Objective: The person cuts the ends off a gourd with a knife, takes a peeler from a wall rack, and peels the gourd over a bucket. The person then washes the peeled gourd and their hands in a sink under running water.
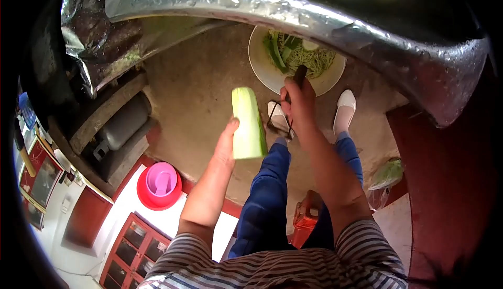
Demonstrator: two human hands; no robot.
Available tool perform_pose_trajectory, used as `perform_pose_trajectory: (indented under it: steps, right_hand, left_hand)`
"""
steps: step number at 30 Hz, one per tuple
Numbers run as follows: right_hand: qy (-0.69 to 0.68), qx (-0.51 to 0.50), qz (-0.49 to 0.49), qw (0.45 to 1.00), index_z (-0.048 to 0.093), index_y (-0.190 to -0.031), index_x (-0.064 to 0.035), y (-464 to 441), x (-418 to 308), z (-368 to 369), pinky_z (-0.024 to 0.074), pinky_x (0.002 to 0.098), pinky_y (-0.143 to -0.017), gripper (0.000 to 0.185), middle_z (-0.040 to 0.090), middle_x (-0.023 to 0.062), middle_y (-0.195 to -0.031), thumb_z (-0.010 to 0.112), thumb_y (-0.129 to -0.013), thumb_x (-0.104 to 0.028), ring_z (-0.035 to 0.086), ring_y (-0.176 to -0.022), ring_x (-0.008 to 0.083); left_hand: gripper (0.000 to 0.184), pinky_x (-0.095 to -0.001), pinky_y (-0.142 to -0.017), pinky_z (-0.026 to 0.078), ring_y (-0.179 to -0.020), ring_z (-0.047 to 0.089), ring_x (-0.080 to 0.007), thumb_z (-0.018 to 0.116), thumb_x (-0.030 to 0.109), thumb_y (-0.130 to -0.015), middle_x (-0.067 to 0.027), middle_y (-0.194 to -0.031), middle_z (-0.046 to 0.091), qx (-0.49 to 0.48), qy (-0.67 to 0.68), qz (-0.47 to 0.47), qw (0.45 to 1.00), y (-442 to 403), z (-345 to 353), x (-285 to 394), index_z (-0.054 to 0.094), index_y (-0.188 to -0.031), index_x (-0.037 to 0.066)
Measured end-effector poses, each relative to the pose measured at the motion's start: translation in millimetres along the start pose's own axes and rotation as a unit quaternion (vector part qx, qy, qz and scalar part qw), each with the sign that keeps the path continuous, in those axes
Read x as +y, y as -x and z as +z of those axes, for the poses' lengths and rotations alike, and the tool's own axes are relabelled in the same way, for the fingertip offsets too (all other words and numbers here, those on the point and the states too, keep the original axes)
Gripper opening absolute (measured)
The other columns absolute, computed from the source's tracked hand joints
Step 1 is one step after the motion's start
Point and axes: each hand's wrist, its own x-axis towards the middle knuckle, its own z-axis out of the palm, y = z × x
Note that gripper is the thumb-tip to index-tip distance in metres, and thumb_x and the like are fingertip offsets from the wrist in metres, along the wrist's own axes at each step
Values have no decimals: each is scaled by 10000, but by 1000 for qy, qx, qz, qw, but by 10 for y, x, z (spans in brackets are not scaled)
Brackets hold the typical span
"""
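My left hand [227, 141] is closed around a thick, mostly peeled pale-green gourd [244, 116], which stands nearly upright with darker green along its lower right side. In my right hand [301, 100] is a peeler [301, 73]; its dark handle sticks out above the fist and its thin forked frame points down toward the gourd, apart from it. Beyond my hands sits a white basin [257, 68] on the floor. Inside it lie long green peels [274, 53] and a heap of pale-green shreds [313, 63].
A shiny wet metal edge [251, 3] spans the top of the view. On the left are a grey gas cylinder [124, 121] and a red basin [176, 190] holding a pink one [160, 173]. A red container [306, 218] stands behind my legs, and a bagged green vegetable [389, 175] lies right.
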Motion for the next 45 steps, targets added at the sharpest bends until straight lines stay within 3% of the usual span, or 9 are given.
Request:
perform_pose_trajectory:
  steps: [2, 7, 10, 26, 32, 35, 41, 42, 45]
  right_hand:
    - [74, -14, -71, 995, 483, -893, -36, 301, -63, 50, 378, 246, -444, 148, 508, 30, -614, 554, -849, -159, 468, -480, 98]
    - [79, -25, -226, 971, 470, -902, -30, 456, 128, 159, 411, 250, -546, 148, 503, 18, -676, 585, -818, -69, 463, -579, 96]
    - [158, -30, -260, 952, 443, -959, -25, 406, 124, 160, 417, 222, -486, 166, 501, 16, -699, 557, -839, -29, 488, -559, 59]
    - [202, -12, -233, 951, 485, -866, -19, 186, 76, 93, 407, 253, -521, 124, 512, 22, -706, 585, -820, -77, 499, -594, 90]
    - [163, -28, -233, 958, 506, -826, -19, -260, 163, 75, 396, 262, -491, 129, 522, 24, -606, 593, -810, -113, 487, -518, 104]
    - [258, 19, -367, 894, 517, -807, -22, -711, 415, -11, 384, 280, -452, 167, 516, 19, -570, 599, -809, -168, 470, -474, 112]
    - [43, 33, 33, 998, 510, -764, -48, -1084, 633, -166, 284, 226, -343, 204, 504, 50, -605, 621, -787, -217, 404, -401, 93]
    - [46, 31, 33, 998, 510, -764, -48, -1035, 661, -155, 284, 226, -343, 204, 504, 50, -605, 621, -787, -217, 404, -401, 93]
    - [-43, 39, 73, 996, 476, -818, -58, -514, 393, 63, 269, 234, -328, 179, 505, 37, -604, 598, -807, -188, 403, -404, 85]
  left_hand:
    - [633, -408, -888, 462, -963, 576, -308, 652, 393, -743, -171, -1070, 567, 4, 36, 11, 999, -130, -34, -19, 453, -1198, 2]
    - [508, -429, -855, 479, -951, 578, -313, 612, 327, -803, -163, -1043, 571, 10, 113, -43, 993, -211, 100, -28, 455, -1177, 22]
    - [463, -418, -789, 507, -904, 593, -298, 560, 377, -848, -163, -1018, 579, 76, 115, -9, 990, -282, 166, -150, 479, -1146, 32]
    - [499, -398, -752, 514, -839, 609, -294, 536, 414, -853, -147, -966, 607, 118, 90, -65, 987, -223, 355, -172, 505, -1141, 8]
    - [541, -414, -666, 481, -769, 574, -272, 505, 501, -833, -136, -977, 566, -18, 83, -125, 989, -51, 393, -166, 504, -1152, 63]
    - [579, -409, -683, 486, -790, 569, -284, 521, 508, -817, -151, -972, 547, -72, 162, -138, 974, 33, 328, -201, 479, -1156, 41]
    - [669, -382, -769, 473, -872, 559, -286, 510, 572, -758, -167, -984, 545, -97, 106, -81, 986, 125, 276, -103, 502, -1103, -1]
    - [628, -393, -757, 416, -877, 511, -229, 456, 580, -802, -105, -961, 549, -70, 117, -73, 988, 59, 181, -87, 501, -1202, 99]
    - [511, -412, -763, 454, -877, 548, -257, 485, 491, -831, -120, -1005, 577, -3, 133, -51, 990, -128, 35, 21, 538, -1136, 84]
